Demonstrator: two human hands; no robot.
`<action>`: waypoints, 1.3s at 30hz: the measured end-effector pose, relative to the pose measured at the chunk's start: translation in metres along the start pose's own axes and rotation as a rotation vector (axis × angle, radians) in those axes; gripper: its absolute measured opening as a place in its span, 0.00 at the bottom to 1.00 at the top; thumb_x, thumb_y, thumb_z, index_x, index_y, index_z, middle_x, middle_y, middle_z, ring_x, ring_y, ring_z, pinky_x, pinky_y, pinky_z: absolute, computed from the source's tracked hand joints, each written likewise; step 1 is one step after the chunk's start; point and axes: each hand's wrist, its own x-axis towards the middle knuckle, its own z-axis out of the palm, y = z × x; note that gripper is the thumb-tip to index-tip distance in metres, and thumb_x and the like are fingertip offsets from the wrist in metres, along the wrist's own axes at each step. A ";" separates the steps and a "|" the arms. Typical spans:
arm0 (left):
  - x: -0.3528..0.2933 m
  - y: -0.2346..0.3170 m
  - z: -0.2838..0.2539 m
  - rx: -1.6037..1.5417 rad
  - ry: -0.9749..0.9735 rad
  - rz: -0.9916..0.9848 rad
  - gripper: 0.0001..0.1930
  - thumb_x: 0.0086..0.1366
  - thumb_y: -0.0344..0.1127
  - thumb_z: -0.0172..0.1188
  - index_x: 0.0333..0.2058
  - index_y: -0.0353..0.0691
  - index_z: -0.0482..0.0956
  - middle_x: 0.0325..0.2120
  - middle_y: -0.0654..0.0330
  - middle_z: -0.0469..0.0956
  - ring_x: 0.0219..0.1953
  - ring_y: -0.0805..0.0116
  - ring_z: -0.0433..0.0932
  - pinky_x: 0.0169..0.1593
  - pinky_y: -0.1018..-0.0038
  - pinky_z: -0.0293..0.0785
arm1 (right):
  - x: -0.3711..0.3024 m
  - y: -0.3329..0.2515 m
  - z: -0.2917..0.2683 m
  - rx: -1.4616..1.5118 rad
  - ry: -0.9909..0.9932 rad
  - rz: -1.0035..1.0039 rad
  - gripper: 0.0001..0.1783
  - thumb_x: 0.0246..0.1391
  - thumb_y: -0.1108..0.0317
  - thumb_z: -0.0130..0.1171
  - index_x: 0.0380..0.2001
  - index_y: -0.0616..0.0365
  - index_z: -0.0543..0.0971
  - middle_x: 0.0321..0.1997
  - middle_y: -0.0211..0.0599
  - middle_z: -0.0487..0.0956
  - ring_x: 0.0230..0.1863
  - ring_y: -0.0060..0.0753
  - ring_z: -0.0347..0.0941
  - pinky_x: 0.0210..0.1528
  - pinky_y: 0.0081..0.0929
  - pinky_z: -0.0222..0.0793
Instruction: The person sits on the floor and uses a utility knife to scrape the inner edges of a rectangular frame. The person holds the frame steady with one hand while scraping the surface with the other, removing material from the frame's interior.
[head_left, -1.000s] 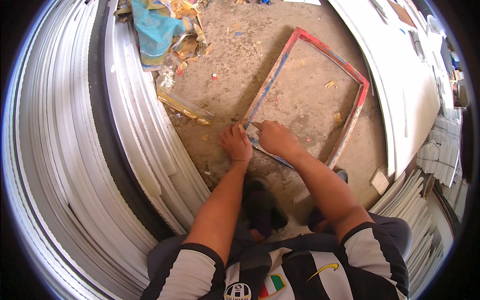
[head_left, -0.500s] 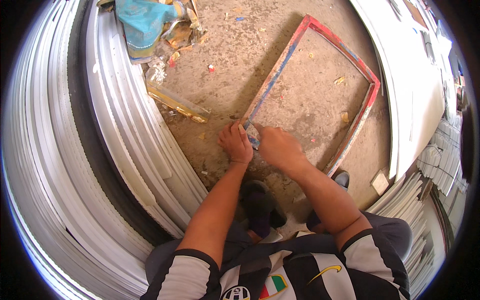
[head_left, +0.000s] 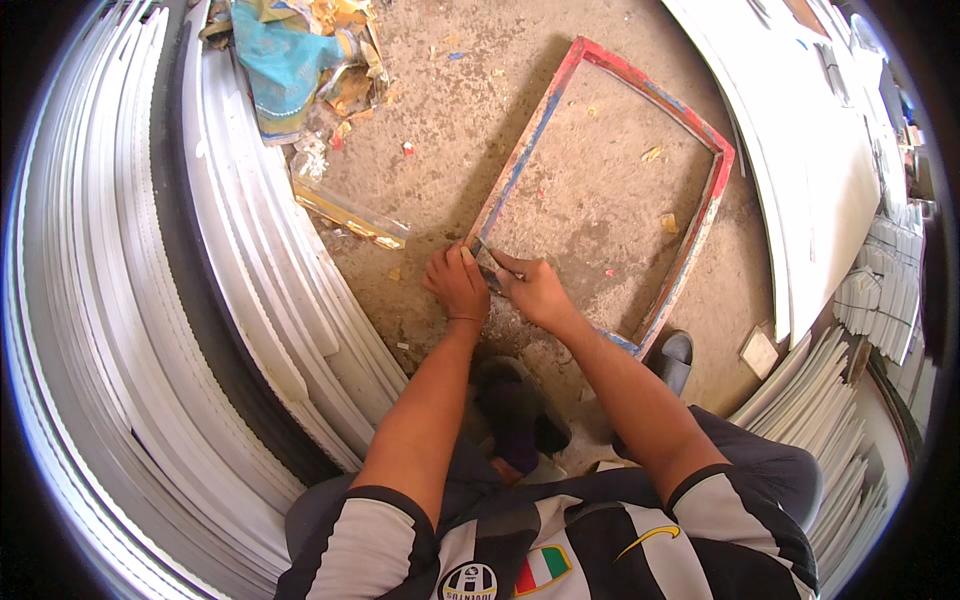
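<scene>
A rectangular frame (head_left: 513,167) with worn red and blue paint lies on the floor ahead of me, its near left corner under my hands. My left hand (head_left: 459,282) is closed around the frame's left side near that corner, thumb pointing away from me. Just right of it, my right hand (head_left: 535,291) grips a small dark tool with a thin greyish tip (head_left: 478,244). The tip meets the inner edge of the left side, close to my left thumb. My fingers hide most of the tool, so its exact kind cannot be told.
Long white strips or panels (head_left: 245,240) are stacked along my left. Large white sheets (head_left: 800,180) lean on the right, with bundled white strips (head_left: 885,290) behind. A blue bag (head_left: 285,75), a yellowish strip (head_left: 350,218) and scraps lie ahead. My shoe (head_left: 671,362) is beside the frame's near right corner.
The view has shifted, so the frame appears farther left. My right hand has turned, showing its thumb side and more of the tool. My left hand keeps its hold on the frame.
</scene>
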 end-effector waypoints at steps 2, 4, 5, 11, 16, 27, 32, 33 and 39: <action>0.002 0.001 -0.003 -0.004 -0.007 0.015 0.19 0.77 0.46 0.44 0.55 0.43 0.76 0.52 0.50 0.73 0.56 0.46 0.68 0.60 0.48 0.56 | -0.003 -0.008 -0.003 -0.172 0.010 -0.015 0.24 0.62 0.67 0.56 0.62 0.45 0.80 0.40 0.65 0.82 0.47 0.67 0.80 0.49 0.52 0.76; 0.002 0.001 -0.008 0.037 -0.024 0.002 0.19 0.77 0.46 0.44 0.54 0.43 0.76 0.51 0.50 0.73 0.55 0.46 0.69 0.60 0.48 0.57 | -0.007 -0.034 -0.008 -0.464 -0.043 0.050 0.24 0.61 0.66 0.59 0.61 0.43 0.80 0.40 0.64 0.82 0.47 0.66 0.81 0.48 0.51 0.76; 0.002 0.003 -0.010 0.052 -0.034 0.000 0.19 0.76 0.46 0.45 0.54 0.42 0.76 0.51 0.50 0.74 0.55 0.46 0.69 0.60 0.48 0.57 | -0.007 -0.027 -0.004 -0.438 0.000 -0.001 0.24 0.63 0.65 0.59 0.63 0.45 0.79 0.37 0.60 0.83 0.42 0.60 0.82 0.44 0.47 0.77; 0.003 0.004 -0.008 0.041 0.058 0.071 0.18 0.77 0.46 0.44 0.53 0.42 0.77 0.50 0.50 0.74 0.53 0.46 0.70 0.59 0.48 0.59 | 0.002 0.024 0.020 0.508 -0.079 0.208 0.25 0.66 0.63 0.60 0.65 0.53 0.77 0.28 0.38 0.82 0.26 0.27 0.77 0.30 0.31 0.75; 0.002 0.005 -0.011 0.023 0.005 0.004 0.18 0.77 0.46 0.44 0.49 0.41 0.77 0.49 0.48 0.75 0.53 0.43 0.70 0.57 0.45 0.60 | 0.001 0.017 0.018 0.529 -0.097 0.168 0.25 0.72 0.60 0.54 0.67 0.56 0.74 0.21 0.30 0.75 0.19 0.25 0.70 0.21 0.27 0.70; -0.006 -0.002 -0.015 -0.123 0.036 0.046 0.20 0.79 0.48 0.42 0.57 0.44 0.75 0.53 0.50 0.74 0.56 0.46 0.69 0.64 0.46 0.55 | 0.006 0.012 -0.020 0.751 -0.319 0.326 0.23 0.72 0.57 0.53 0.65 0.52 0.77 0.26 0.31 0.77 0.23 0.26 0.73 0.26 0.27 0.73; -0.020 0.002 -0.011 -0.022 0.034 -0.025 0.20 0.78 0.46 0.43 0.61 0.44 0.68 0.58 0.49 0.68 0.63 0.45 0.63 0.68 0.44 0.50 | -0.022 -0.007 -0.010 -0.196 -0.044 -0.093 0.23 0.67 0.59 0.56 0.64 0.48 0.78 0.41 0.55 0.84 0.39 0.50 0.82 0.43 0.43 0.78; -0.023 0.006 -0.009 0.027 0.042 -0.063 0.20 0.78 0.46 0.43 0.61 0.44 0.67 0.58 0.49 0.67 0.64 0.44 0.62 0.69 0.44 0.49 | -0.024 -0.009 -0.006 -0.225 -0.029 -0.074 0.24 0.66 0.60 0.57 0.64 0.47 0.78 0.44 0.58 0.83 0.44 0.54 0.82 0.48 0.45 0.77; -0.025 0.012 -0.008 0.145 0.045 -0.125 0.19 0.77 0.46 0.44 0.61 0.46 0.67 0.60 0.49 0.64 0.64 0.43 0.60 0.71 0.42 0.46 | -0.023 -0.020 -0.001 -0.311 -0.032 -0.031 0.23 0.66 0.61 0.53 0.63 0.44 0.77 0.46 0.61 0.83 0.50 0.64 0.80 0.53 0.55 0.75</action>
